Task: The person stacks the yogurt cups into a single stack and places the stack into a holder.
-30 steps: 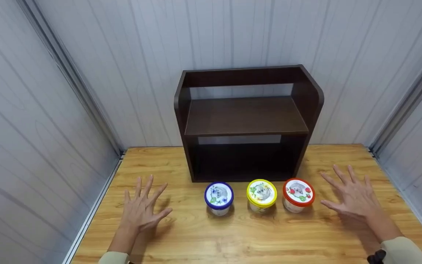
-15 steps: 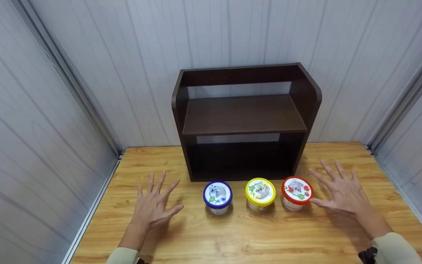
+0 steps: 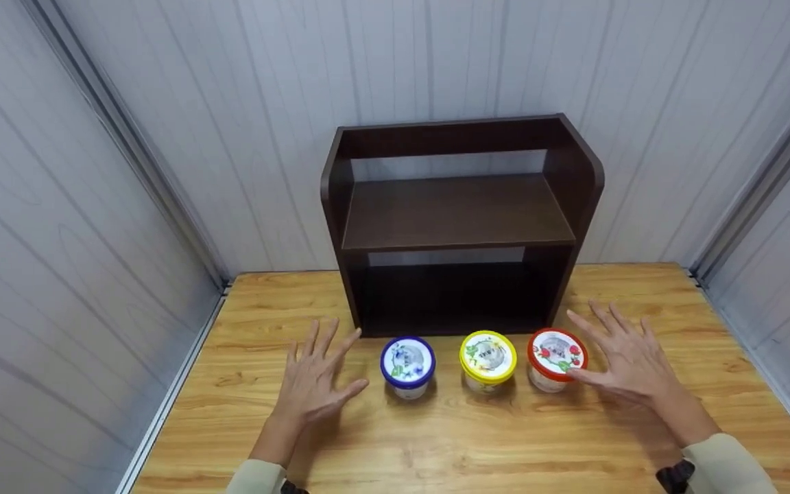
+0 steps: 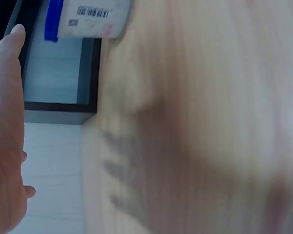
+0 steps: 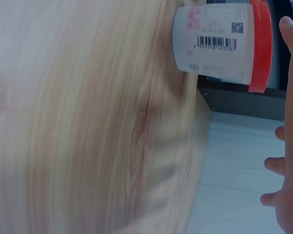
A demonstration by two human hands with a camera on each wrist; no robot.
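Note:
Three white tubs with flower-printed lids stand upright in a row on the table. On the left is the blue-lidded tub [image 3: 408,363], then the yellow-lidded tub [image 3: 488,360], and on the right the red-lidded tub [image 3: 557,357]. My left hand [image 3: 316,381] hovers with spread fingers left of the blue-lidded tub, apart from it. My right hand [image 3: 631,360] is spread out just right of the red-lidded tub; its thumb overlaps the lid's edge in the head view, and whether it touches cannot be told. Both hands hold nothing. Barcodes show on the blue-lidded and red-lidded tubs in the wrist views.
A dark brown two-tier shelf [image 3: 460,213] stands right behind the tubs, against the back wall [image 3: 285,103]. Its sides rise above the upper board. Wall panels with metal corner strips bound the wooden table [image 3: 436,446] on the left and right.
My left hand has moved right, closer to the blue-lidded tub. My right hand has shifted left, up to the red-lidded tub. The tubs stay where they were.

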